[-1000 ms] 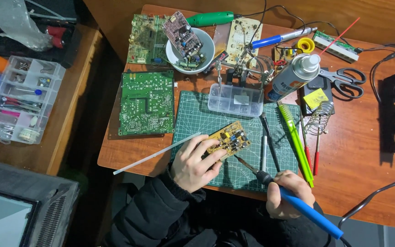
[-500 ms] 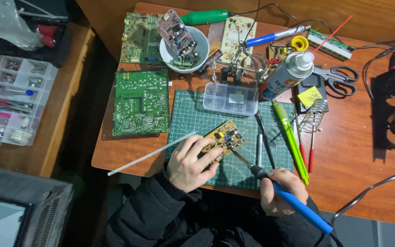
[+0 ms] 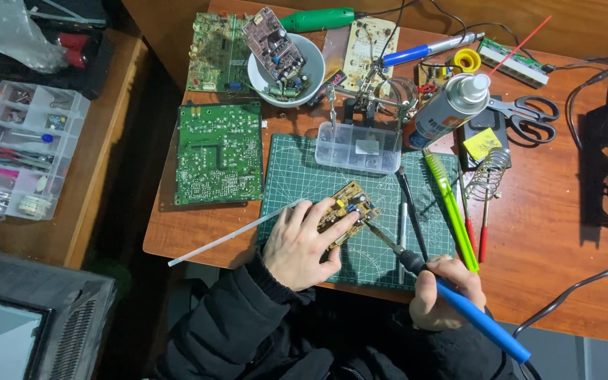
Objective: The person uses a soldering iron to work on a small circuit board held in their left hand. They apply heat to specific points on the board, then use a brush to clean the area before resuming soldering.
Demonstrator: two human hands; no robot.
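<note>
Little had shifted since the earlier frames beyond the view itself, which had slid so the bench sat a touch differently; both hands had kept their places. Nearest the body, the right hand [image 3: 443,295] was clenched around the blue handle of a soldering iron [image 3: 452,299], whose long axis ran up and to the left, its tip reaching the right edge of the small yellow circuit board [image 3: 348,212]. Whether the tip actually touched a joint was hard to tell from this height. The left hand [image 3: 302,243] lay beside it, fingers pressing the board's lower left part flat onto the green cutting mat [image 3: 381,246], a thin white rod [image 3: 226,236] passing under that hand. The board thus lay up and left of the right hand, closer to the left. Farther off stood a clear compartment box [image 3: 358,147], a spray can [image 3: 448,111], a large green circuit board [image 3: 219,153] and a white bowl [image 3: 284,70] of parts.
</note>
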